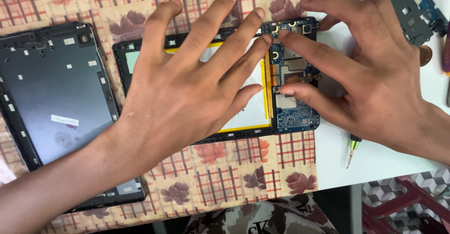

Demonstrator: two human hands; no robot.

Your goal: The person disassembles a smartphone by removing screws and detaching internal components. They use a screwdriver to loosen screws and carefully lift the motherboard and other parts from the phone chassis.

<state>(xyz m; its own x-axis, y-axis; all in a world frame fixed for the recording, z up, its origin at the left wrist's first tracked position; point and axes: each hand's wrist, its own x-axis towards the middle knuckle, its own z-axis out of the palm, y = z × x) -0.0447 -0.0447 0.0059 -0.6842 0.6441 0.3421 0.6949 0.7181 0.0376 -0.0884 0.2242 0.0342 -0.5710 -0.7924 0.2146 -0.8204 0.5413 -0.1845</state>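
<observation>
- Nearest the lens: left forearm entering from the lower left, leading up to the left hand (187, 79), fingers splayed wide and laid flat over the opened tablet (215, 81). It grips nothing; it presses down, palm over the pale battery (253, 109).
- Tablet lies on a flowered, checked cloth (225, 177), long axis running left to right, directly beneath both hands.
- Right hand (375, 70) comes in from the right, fingers half spread, not closed around anything. Index and middle fingertips (287, 33) rest on the blue circuit board (295, 114) at the tablet's right end.
- Key relation: the board sits at the right end of the frame, so the right hand is the nearer one; left fingertips meet it at the board's top edge.
- Dark back cover (56, 107) lies apart on the left, inner side up.
- Small screwdriver (351, 150) with green collar lies on the white tabletop (337, 168), just below the right wrist.
- Farther off, top right: another loose board and frame piece (415, 11).
- A reddish stool (403, 206) shows below the table edge.
</observation>
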